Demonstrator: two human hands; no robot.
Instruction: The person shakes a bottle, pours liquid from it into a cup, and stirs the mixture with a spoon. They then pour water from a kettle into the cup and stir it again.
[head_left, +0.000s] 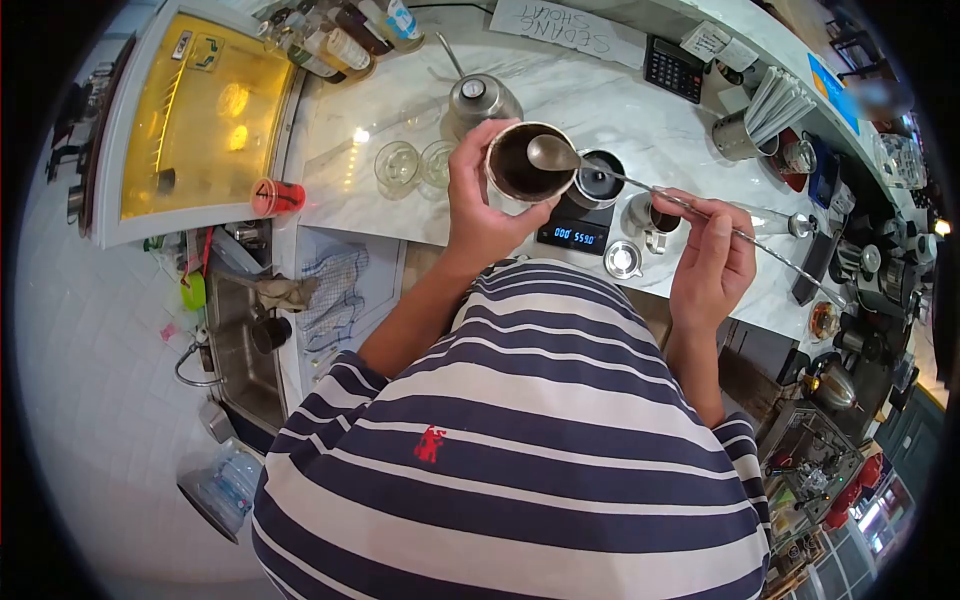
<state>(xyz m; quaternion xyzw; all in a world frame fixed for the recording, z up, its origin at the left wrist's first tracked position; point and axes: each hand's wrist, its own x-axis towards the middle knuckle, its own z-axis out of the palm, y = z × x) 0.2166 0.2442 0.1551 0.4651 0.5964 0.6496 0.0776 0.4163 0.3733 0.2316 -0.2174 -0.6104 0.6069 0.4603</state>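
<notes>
Cup [525, 172]: left of the scale [573, 235], in your left hand [482, 205], fingers wrapped around, mouth facing you, presumably for access. Spoon [553, 153]: bowl over cup, your right hand's [712, 260] fingers pinching the shaft, seemingly for control.

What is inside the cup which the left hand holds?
A dark brown, shadowed interior shows in the cup. The spoon bowl covers part of it; what lies beneath cannot be seen.
</notes>
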